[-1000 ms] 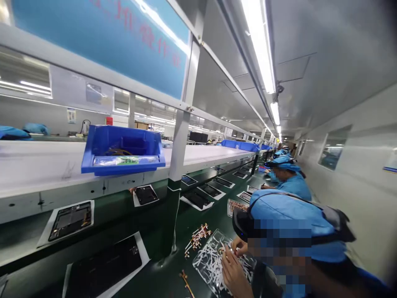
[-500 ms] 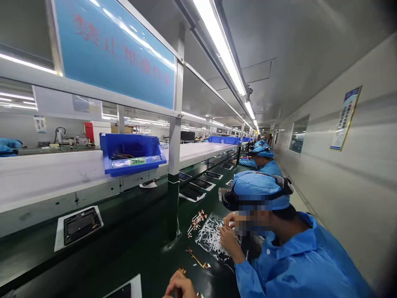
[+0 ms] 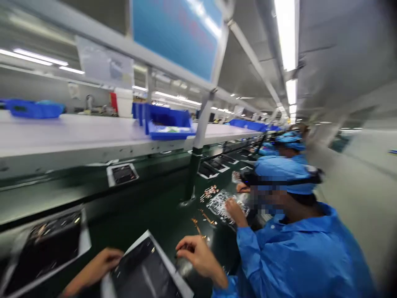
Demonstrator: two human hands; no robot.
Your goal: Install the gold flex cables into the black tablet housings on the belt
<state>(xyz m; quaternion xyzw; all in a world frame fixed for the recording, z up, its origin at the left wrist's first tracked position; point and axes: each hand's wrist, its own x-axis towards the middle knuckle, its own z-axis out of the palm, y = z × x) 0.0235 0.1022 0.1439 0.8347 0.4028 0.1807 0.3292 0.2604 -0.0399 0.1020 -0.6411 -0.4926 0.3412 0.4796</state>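
Observation:
My left hand (image 3: 101, 265) is at the upper left edge of a flat black device housing (image 3: 144, 269), its fingers bunched and slightly blurred. Whether they grip the edge or only touch it is unclear. The housing lies at an angle on a white sheet at the bottom of the view. To its right, my right hand (image 3: 201, 255) is held with thumb and fingers curled towards each other. Anything pinched there is too small to make out. Just beyond this hand, thin orange flex cables (image 3: 196, 225) lie on the dark green bench.
Another black housing (image 3: 51, 244) lies on the left, and one more (image 3: 123, 174) further back. A co-worker in blue (image 3: 297, 248) sits close on my right, hands over a clear tray of white strips (image 3: 218, 203). A post (image 3: 195, 169) and shelf with blue bins (image 3: 170, 124) stand ahead.
The view has swung left and down, so the bench things sit further right and higher. Both my hands and more of the near housing now show; earlier only part of one hand was visible.

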